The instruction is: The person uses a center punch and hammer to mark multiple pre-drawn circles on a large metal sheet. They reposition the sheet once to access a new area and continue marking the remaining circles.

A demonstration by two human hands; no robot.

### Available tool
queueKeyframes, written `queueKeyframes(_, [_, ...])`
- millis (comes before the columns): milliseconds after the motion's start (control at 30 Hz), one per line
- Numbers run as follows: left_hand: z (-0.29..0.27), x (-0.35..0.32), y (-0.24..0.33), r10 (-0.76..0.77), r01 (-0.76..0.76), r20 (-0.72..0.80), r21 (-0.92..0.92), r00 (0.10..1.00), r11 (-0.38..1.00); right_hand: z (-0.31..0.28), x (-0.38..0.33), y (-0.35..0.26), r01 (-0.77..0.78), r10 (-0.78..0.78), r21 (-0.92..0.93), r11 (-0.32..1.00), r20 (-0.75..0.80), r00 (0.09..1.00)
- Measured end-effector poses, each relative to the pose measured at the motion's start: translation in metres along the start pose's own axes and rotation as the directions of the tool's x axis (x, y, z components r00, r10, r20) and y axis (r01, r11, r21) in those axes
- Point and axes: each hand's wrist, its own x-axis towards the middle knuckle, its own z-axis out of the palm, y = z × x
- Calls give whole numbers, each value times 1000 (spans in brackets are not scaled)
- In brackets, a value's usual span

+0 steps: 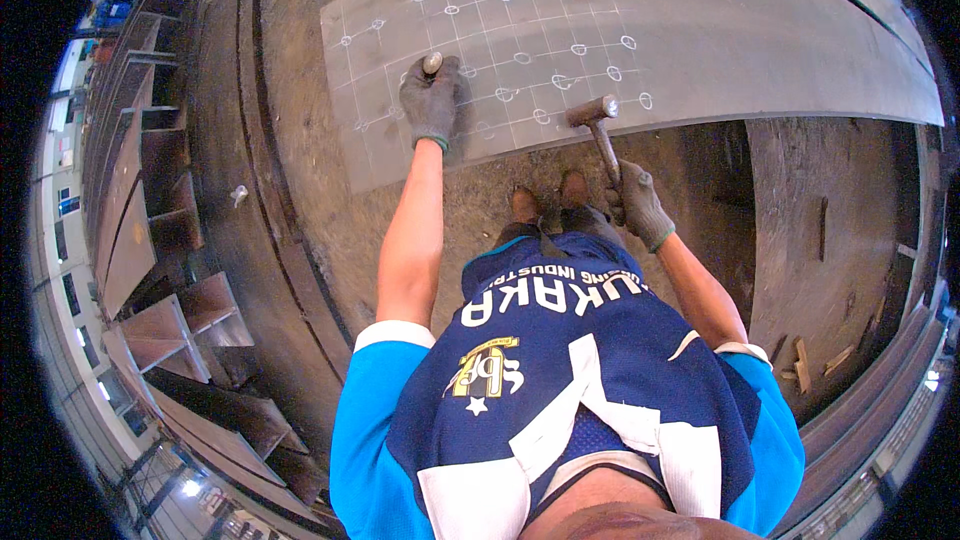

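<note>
A wide grey steel plate (pixel 740 50) lies in front of me, marked with a grid of chalk lines and chalk circles at many crossings. My left hand (pixel 431 105), in a dark grey glove, is closed around a short metal punch over the plate's left part. Only the punch's round, shiny top (pixel 432 62) shows; its lower end is hidden by the fist. My right hand (pixel 640 205), gloved too, grips the handle of a hammer (pixel 594 112). The hammer head is raised near the plate's front edge, to the right of the left hand and apart from the punch.
My boots (pixel 526 205) stand on the brown floor at the plate's near edge. Steel beams (pixel 165 330) line the left side, beside a long dark bar (pixel 262 130). Another flat plate (pixel 810 240) and wood scraps (pixel 803 365) lie at the right.
</note>
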Motion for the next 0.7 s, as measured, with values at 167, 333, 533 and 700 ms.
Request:
queueKeyframes(167, [16,11,3,-36,34,66,25,997,999,-10,19,32,46,-45,20,999,-32,998])
queueKeyframes(333, [10,11,4,-56,55,58,24,997,998,-5,5,7,49,-49,21,999,24,998])
queueKeyframes(533, [15,10,2,-51,47,64,59,997,997,-15,9,12,35,-34,-58,998,23,999])
queueKeyframes(700, [13,11,-1,-49,48,54,22,997,999,-16,9,11,16,-14,-28,999,38,999])
